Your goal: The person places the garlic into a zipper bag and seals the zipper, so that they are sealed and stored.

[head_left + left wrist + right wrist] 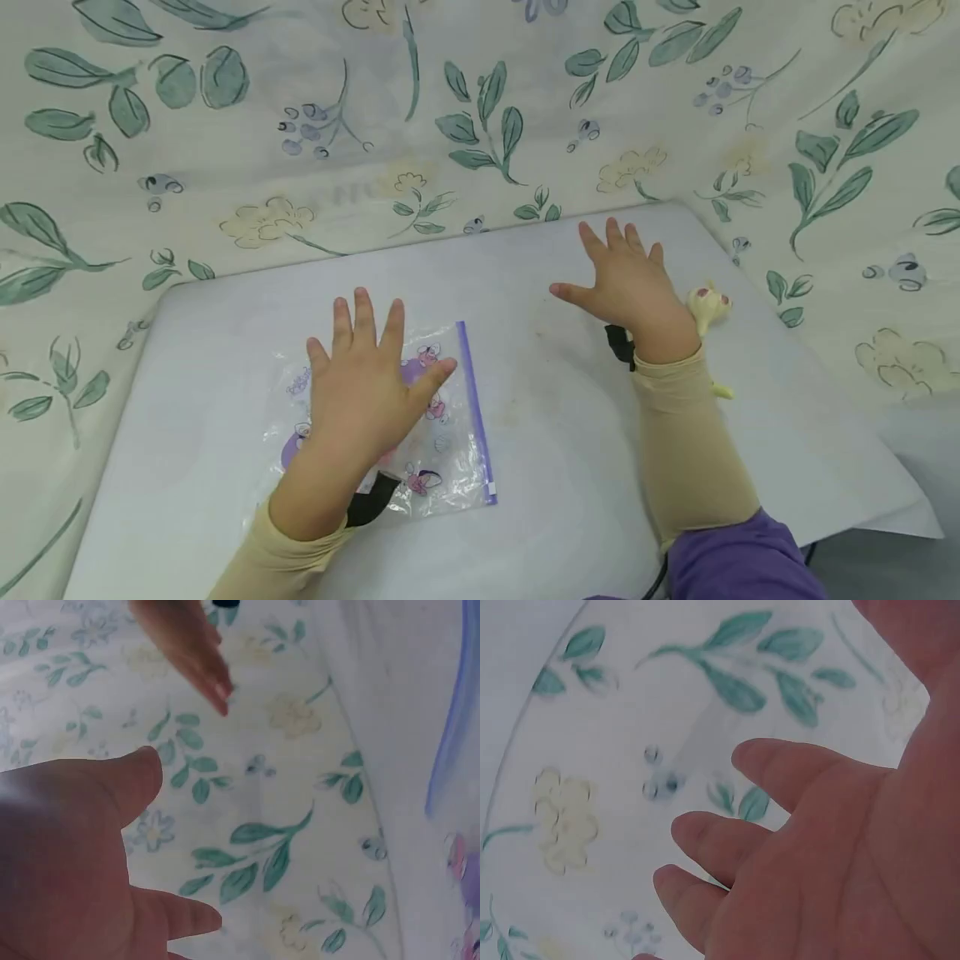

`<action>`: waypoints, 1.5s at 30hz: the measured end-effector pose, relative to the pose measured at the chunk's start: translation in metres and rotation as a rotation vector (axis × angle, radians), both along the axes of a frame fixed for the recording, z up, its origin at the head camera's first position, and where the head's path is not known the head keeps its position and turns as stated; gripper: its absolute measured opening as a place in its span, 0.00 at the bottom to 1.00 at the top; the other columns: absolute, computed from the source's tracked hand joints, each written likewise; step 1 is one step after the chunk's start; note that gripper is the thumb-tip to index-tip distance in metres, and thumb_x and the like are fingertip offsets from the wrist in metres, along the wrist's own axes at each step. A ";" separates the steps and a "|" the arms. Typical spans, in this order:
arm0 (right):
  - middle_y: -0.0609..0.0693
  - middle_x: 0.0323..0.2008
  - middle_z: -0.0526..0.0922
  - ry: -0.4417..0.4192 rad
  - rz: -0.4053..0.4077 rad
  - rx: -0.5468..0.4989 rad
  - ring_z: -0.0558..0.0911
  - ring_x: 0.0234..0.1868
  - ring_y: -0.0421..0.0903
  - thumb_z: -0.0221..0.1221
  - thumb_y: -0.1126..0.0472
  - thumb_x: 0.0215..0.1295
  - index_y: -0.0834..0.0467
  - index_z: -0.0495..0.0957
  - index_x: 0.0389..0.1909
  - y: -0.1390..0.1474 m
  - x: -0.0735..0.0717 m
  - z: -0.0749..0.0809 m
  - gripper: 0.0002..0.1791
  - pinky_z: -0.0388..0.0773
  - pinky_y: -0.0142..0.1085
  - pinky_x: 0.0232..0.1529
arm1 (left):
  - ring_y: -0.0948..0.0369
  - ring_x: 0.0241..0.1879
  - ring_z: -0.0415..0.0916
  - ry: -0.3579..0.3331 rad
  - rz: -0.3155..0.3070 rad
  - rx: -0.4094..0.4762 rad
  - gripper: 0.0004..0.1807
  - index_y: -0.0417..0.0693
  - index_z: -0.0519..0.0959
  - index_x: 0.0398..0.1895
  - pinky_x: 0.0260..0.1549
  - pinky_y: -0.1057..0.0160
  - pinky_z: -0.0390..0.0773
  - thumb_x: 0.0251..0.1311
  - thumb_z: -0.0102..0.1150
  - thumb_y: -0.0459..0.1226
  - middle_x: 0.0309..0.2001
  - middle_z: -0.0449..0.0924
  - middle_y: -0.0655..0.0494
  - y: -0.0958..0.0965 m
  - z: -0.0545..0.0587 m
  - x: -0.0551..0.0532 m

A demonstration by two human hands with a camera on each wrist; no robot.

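Presently: one printed clear bag (450,442), purple-edged, flat on table (555,467). Left hand (363,400), overlapping the bag in head view, grip spread apart. Right hand (626,279), right of the bag, grip likewise. Yellow figure (708,308), farther right of the bag, partly hidden.

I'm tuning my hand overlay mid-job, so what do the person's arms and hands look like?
The left hand and right hand are bare, without gloves. Tan, close-fitting sleeves cover both forearms; a purple sleeve shows further up the right arm. A black piece shows at each wrist, and a dark cable beside the right arm.
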State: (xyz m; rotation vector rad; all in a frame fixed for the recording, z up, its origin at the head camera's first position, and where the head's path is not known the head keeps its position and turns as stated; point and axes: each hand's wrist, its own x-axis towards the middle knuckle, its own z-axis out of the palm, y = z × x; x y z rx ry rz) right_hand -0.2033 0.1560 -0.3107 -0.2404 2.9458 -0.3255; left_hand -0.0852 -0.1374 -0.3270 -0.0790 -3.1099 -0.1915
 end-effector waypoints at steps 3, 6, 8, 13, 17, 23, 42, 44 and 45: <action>0.62 0.74 0.33 0.014 -0.048 -0.011 0.33 0.74 0.64 0.46 0.20 0.50 0.45 0.34 0.75 0.013 -0.003 0.003 0.58 0.31 0.69 0.64 | 0.40 0.71 0.48 -0.053 -0.025 0.000 0.54 0.45 0.61 0.70 0.57 0.34 0.63 0.51 0.34 0.75 0.71 0.50 0.35 0.023 -0.017 -0.009; 0.63 0.74 0.33 0.012 -0.094 -0.025 0.32 0.73 0.65 0.46 0.20 0.50 0.45 0.33 0.75 0.025 -0.005 0.004 0.59 0.32 0.71 0.63 | 0.45 0.52 0.72 -0.123 -0.051 -0.036 0.47 0.37 0.75 0.52 0.39 0.46 0.79 0.52 0.44 0.72 0.51 0.74 0.38 0.048 -0.038 -0.022; 0.65 0.74 0.33 0.007 -0.112 -0.029 0.33 0.73 0.67 0.45 0.20 0.50 0.46 0.33 0.75 0.033 -0.006 0.002 0.59 0.33 0.72 0.63 | 0.50 0.37 0.77 -0.166 -0.065 -0.090 0.42 0.36 0.79 0.38 0.27 0.53 0.79 0.53 0.48 0.69 0.36 0.77 0.44 0.061 -0.050 -0.029; 0.68 0.73 0.36 0.009 -0.112 -0.029 0.36 0.72 0.69 0.46 0.20 0.50 0.48 0.35 0.75 0.043 -0.008 0.001 0.59 0.36 0.73 0.61 | 0.57 0.19 0.74 -0.188 -0.045 -0.182 0.27 0.42 0.80 0.22 0.13 0.58 0.74 0.55 0.58 0.59 0.22 0.78 0.50 0.072 -0.064 -0.038; 0.69 0.73 0.37 0.010 -0.113 -0.023 0.36 0.72 0.69 0.47 0.21 0.51 0.48 0.35 0.75 0.046 -0.011 0.003 0.59 0.37 0.74 0.61 | 0.56 0.18 0.74 -0.187 -0.036 -0.169 0.20 0.41 0.81 0.22 0.10 0.57 0.73 0.57 0.59 0.50 0.22 0.79 0.49 0.069 -0.066 -0.038; 0.68 0.73 0.35 -0.019 -0.116 -0.030 0.35 0.73 0.68 0.46 0.20 0.50 0.48 0.34 0.75 0.049 -0.012 0.004 0.60 0.36 0.74 0.61 | 0.55 0.19 0.74 -0.250 -0.033 -0.125 0.11 0.38 0.81 0.24 0.12 0.56 0.75 0.54 0.55 0.38 0.25 0.79 0.46 0.063 -0.066 -0.039; 0.68 0.73 0.33 -0.079 -0.197 -0.047 0.35 0.72 0.71 0.49 0.21 0.49 0.48 0.33 0.75 0.074 -0.009 -0.008 0.61 0.34 0.77 0.56 | 0.56 0.19 0.74 -0.219 -0.015 -0.073 0.11 0.43 0.78 0.16 0.13 0.56 0.75 0.50 0.56 0.38 0.21 0.77 0.49 0.084 -0.073 -0.027; 0.68 0.73 0.34 -0.089 -0.201 -0.051 0.35 0.71 0.71 0.49 0.21 0.49 0.48 0.33 0.75 0.077 -0.009 -0.011 0.61 0.34 0.77 0.56 | 0.56 0.19 0.74 -0.236 -0.007 -0.068 0.11 0.43 0.78 0.16 0.14 0.56 0.75 0.50 0.55 0.39 0.21 0.77 0.49 0.083 -0.073 -0.027; 0.69 0.73 0.35 -0.094 -0.201 -0.052 0.36 0.71 0.71 0.50 0.22 0.49 0.48 0.33 0.75 0.078 -0.009 -0.013 0.61 0.35 0.78 0.55 | 0.56 0.19 0.74 -0.243 -0.006 -0.069 0.11 0.42 0.78 0.17 0.14 0.55 0.75 0.50 0.55 0.38 0.22 0.78 0.49 0.083 -0.073 -0.027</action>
